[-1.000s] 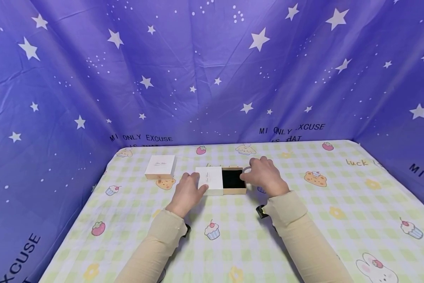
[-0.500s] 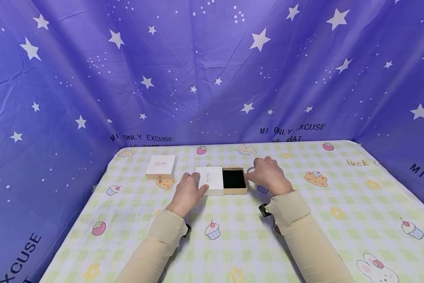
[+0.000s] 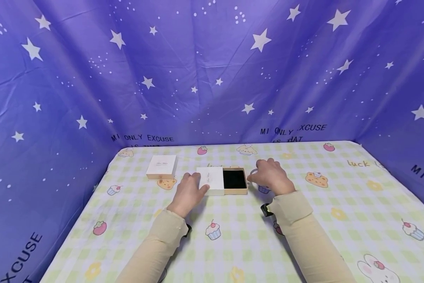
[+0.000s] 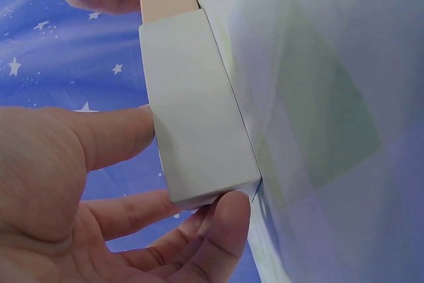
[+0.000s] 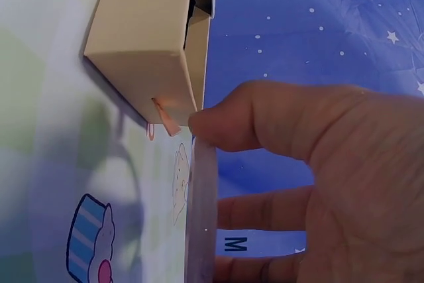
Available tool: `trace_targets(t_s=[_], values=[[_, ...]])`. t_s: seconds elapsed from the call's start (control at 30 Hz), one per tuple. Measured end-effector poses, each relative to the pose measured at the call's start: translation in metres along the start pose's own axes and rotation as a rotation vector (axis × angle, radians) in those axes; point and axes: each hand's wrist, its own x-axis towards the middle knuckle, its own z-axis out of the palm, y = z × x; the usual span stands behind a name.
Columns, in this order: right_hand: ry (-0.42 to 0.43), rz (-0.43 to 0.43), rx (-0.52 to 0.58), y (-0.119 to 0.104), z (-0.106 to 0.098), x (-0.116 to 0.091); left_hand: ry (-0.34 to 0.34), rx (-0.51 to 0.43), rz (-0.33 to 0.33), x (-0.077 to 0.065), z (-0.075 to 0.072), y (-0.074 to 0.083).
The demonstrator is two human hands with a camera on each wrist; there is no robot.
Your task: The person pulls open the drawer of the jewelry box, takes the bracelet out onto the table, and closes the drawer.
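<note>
A white box sleeve (image 3: 212,181) lies on the table with its peach drawer (image 3: 235,192) slid partly out to the right. Black padding (image 3: 234,179) lines the drawer. My left hand (image 3: 186,192) holds the sleeve's left end; in the left wrist view the thumb is on its top edge and fingertips touch its end. Just right of the drawer, my right hand (image 3: 271,176) pinches a pale, translucent bangle (image 5: 202,210), largely covered by the hand in the head view. A short ribbon tab (image 5: 165,117) hangs from the drawer's end face, near the right thumb.
A second white box (image 3: 161,165) with a peach lower side stands at the back left. The checked tablecloth (image 3: 144,251) carries printed cupcakes, bears and fruit. Behind the table hangs a blue curtain (image 3: 197,59) with stars.
My right hand, with the bangle, has drawn back slightly to the right, from over the drawer's end to just beside it. The left hand and the box stay put.
</note>
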Motion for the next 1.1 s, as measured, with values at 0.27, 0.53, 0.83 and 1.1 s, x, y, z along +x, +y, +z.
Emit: trace_targets(t_s=[0.27, 0.53, 0.83, 1.1], values=[[-0.025, 0.022, -0.014, 0.0002, 0.0016, 0.0005, -0.003, -0.010, -0.009, -0.0006, -0.0001, 0.0002], [-0.037, 0.025, -0.003, 0.0020, 0.0034, 0.0010, -0.004, -0.008, -0.011, -0.0009, 0.0001, 0.0005], [-0.050, 0.023, 0.010, 0.0034, 0.0060, 0.0010, 0.005, -0.002, -0.002, -0.0007, -0.0003, 0.0010], [-0.049, 0.023, 0.016, 0.0033, 0.0072, 0.0003, 0.009, -0.004, 0.001, -0.0014, -0.0005, 0.0010]])
